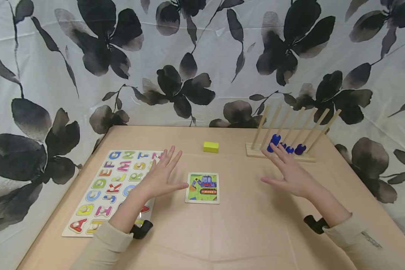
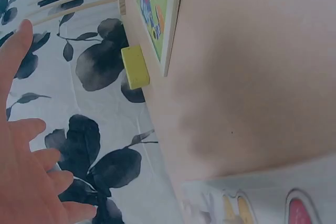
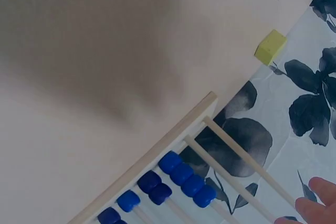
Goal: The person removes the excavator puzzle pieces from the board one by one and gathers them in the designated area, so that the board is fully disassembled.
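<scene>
My left hand (image 1: 160, 178) hovers with spread fingers over the right side of a white alphabet board (image 1: 98, 195) with colourful knobbed letters. Its thumb overlaps the left edge of a small picture puzzle (image 1: 202, 188) showing a blue and orange digger on green. My right hand (image 1: 288, 174), fingers also spread, is raised in front of a wooden peg rack (image 1: 280, 154), partly covering it in the head view. Blue beads (image 3: 181, 174) are threaded on several of the rack's upright rods. Neither hand holds anything.
A yellow block (image 1: 210, 147) sits near the table's back edge, between the alphabet board and the rack. Behind the wooden table (image 1: 236, 232) hangs a white cloth (image 1: 229, 67) with dark flowers. Black bands (image 1: 315, 224) circle both wrists.
</scene>
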Demonstrator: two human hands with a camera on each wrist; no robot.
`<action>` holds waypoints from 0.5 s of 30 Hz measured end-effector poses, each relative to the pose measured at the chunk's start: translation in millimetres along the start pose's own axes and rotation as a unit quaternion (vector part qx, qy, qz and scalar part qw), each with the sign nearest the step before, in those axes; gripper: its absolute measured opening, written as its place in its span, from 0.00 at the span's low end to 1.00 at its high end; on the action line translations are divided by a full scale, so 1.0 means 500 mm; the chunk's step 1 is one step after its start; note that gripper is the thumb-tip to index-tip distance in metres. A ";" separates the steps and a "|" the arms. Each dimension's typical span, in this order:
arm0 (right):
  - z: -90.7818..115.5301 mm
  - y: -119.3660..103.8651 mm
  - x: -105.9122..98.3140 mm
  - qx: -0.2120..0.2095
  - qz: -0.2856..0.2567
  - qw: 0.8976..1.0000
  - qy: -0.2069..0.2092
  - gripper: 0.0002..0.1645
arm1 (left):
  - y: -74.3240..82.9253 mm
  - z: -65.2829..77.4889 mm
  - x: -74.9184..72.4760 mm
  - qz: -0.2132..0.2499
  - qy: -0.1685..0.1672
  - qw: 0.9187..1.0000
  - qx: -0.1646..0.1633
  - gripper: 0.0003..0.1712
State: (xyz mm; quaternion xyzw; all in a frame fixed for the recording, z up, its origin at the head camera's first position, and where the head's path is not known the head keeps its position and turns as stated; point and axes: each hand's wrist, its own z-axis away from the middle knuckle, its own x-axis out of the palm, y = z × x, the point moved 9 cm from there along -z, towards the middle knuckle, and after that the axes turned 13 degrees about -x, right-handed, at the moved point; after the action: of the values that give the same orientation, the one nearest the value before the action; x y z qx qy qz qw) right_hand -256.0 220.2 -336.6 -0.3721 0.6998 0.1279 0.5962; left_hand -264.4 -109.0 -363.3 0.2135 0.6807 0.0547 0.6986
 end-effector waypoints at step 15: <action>-0.055 -0.030 0.062 -0.027 -0.036 0.998 -0.031 0.47 | -0.003 -0.009 0.063 0.094 -0.058 0.994 -0.013 0.61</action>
State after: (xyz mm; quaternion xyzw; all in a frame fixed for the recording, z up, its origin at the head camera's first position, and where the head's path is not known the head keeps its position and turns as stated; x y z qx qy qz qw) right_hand -266.7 181.1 -354.5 -0.4090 0.6633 0.1368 0.6116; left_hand -266.8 -97.6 -392.8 0.2698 0.6154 0.1168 0.7313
